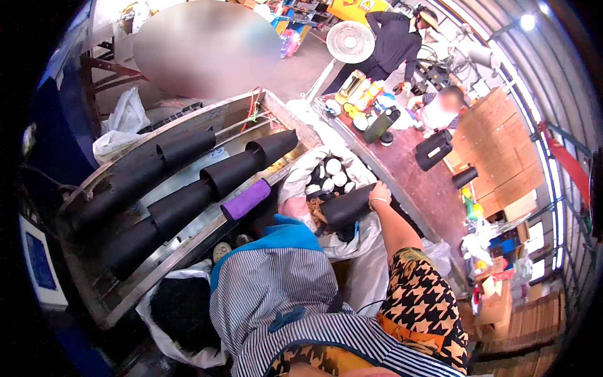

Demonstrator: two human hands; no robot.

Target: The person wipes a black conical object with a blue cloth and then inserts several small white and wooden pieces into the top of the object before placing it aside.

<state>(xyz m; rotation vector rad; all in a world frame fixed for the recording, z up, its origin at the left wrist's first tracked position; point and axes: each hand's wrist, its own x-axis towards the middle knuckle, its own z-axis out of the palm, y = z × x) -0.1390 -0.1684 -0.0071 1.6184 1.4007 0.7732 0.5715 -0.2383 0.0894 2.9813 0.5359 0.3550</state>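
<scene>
In my right hand (pixel 379 193) is a black tapered tube (pixel 344 208), gripped at its right end. It lies slantwise over an open white bag (pixel 295 178). At the tube's other end are brown, finger-like shapes (pixel 318 215), partly hidden, possibly my left hand; no left forearm shows. Round white pieces (pixel 332 166) and dark ones fill the bag, next to something pink (pixel 295 208). To the left, a long wooden-edged trough (pixel 168 244) holds rows of nested black tubes (pixel 182 201). A purple sleeve-like piece (pixel 245 200) rests on its near rim.
On the right, a reddish table (pixel 411 141) bears a dark green bottle (pixel 380 124) and a black container (pixel 433 149). A white fan (pixel 350 42) stands behind it. Two people are at the far side, one in dark clothes (pixel 396 44). Another white bag (pixel 157 342) holds black material.
</scene>
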